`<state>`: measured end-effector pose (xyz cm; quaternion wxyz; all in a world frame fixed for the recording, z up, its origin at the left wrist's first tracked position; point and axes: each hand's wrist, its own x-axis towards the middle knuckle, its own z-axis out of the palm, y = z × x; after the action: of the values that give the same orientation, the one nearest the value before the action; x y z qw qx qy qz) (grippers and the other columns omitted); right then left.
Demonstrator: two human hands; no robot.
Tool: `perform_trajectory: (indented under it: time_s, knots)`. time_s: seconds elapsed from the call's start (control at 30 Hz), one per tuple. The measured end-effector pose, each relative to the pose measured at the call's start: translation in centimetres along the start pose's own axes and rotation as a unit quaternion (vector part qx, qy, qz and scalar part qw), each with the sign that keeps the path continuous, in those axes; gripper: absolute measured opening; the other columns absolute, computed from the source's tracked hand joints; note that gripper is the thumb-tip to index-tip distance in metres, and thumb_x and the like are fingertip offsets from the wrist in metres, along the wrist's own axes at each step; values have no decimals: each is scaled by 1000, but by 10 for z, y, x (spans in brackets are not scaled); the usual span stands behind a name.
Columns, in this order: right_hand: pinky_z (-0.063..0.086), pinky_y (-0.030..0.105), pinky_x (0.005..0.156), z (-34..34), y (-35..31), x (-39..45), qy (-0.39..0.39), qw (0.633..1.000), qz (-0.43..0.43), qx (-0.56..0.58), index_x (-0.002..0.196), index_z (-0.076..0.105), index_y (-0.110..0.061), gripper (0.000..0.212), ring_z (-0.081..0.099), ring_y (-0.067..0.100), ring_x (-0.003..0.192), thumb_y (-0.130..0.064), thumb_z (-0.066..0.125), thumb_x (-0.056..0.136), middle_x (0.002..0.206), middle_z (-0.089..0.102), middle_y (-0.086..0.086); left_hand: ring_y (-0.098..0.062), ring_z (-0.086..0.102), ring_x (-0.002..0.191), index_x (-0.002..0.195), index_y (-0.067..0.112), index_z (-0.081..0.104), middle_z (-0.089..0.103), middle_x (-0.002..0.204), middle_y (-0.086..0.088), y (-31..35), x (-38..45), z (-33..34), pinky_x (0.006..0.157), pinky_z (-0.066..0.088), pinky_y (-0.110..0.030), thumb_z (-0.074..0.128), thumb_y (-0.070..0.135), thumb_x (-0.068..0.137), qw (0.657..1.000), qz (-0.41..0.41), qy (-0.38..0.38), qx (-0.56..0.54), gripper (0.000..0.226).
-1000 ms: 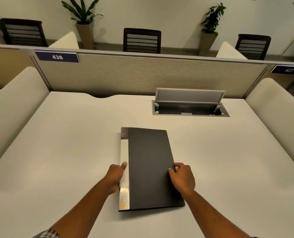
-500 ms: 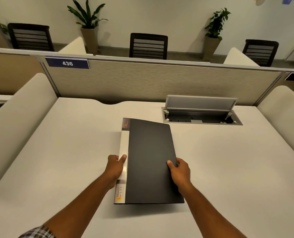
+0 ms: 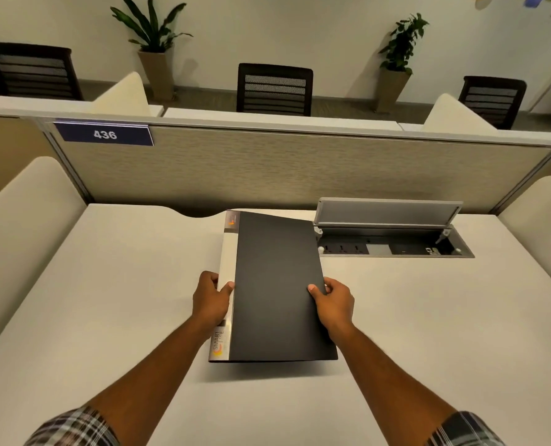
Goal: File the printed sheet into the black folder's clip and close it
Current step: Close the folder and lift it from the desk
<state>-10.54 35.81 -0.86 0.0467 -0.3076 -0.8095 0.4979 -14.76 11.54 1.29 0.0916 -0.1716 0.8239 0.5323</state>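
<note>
The black folder [image 3: 275,284] is shut and held by both hands over the middle of the tabletop [image 3: 106,300], its far end reaching toward the back edge beside the open cable box [image 3: 393,239]. A shadow under its near edge suggests that end is lifted off the surface. The left hand [image 3: 211,299] is clamped on the pale spine strip, thumb on top and fingers wrapped under the left edge. The right hand [image 3: 333,299] is clamped on the cover's right edge, thumb pressed on the black face and the other fingers behind it.

No printed sheet shows anywhere on the tabletop, so it cannot be told whether the page is already inside or out of view. Judged from that, the job stands either at its very start or at its end.

Risks from here:
- The cover is smooth and the grip sits only at the two side edges, so if the right thumb starts peeling the cover while the folder is raised, the back board could swing down or slip out
- The far corner lies close to the cable box and its raised lid; pushing the folder forward could catch it there
- Opening it in the air could let a loose page slide out
</note>
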Motion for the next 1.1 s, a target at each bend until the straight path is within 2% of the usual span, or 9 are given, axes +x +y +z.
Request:
perform_trajectory:
  time_s: [0.1,0.3,0.57,0.83,0.97,1.1]
  knots:
    - [55,40,98,13,-6,26,2,1000,10,-4,129,68,-11,40,70,28,109,-29,75,93,125,73,8,-29,61,96,111,11,47,59,111,-11,4,26,6,85,57,-44,64,23,94,1000,-4,15,14,27]
    - [54,42,101,39,-10,66,-3,999,31,-41,134,65,-11,49,69,30,116,-32,77,91,131,71,9,-35,63,101,111,7,51,62,114,-17,3,72,18,92,56,-47,66,22,93,998,-3,29,47,28]
    - [54,43,101,50,-14,90,22,991,-10,-129,141,60,-15,55,66,31,122,-41,72,93,138,67,7,-35,66,98,110,3,61,67,111,-17,0,97,32,88,53,-38,70,27,90,992,45,70,90,33]
    - [55,40,98,50,-16,93,44,980,-13,-194,141,61,-21,58,63,30,118,-49,71,91,136,58,10,-36,66,102,117,2,63,66,116,-18,0,98,37,93,55,-44,69,29,90,993,36,71,90,38]
    - [54,42,100,50,-15,89,41,979,-17,-198,143,60,-16,59,59,31,122,-46,70,93,136,57,11,-37,63,111,127,2,59,63,124,-18,0,97,36,97,54,-48,64,34,93,991,31,52,118,47]
    - [54,42,100,48,-15,84,31,980,-11,-197,142,59,-12,61,59,31,122,-46,70,93,135,57,12,-37,59,115,130,3,55,57,128,-19,0,91,35,98,53,-48,63,37,93,988,15,47,145,51]
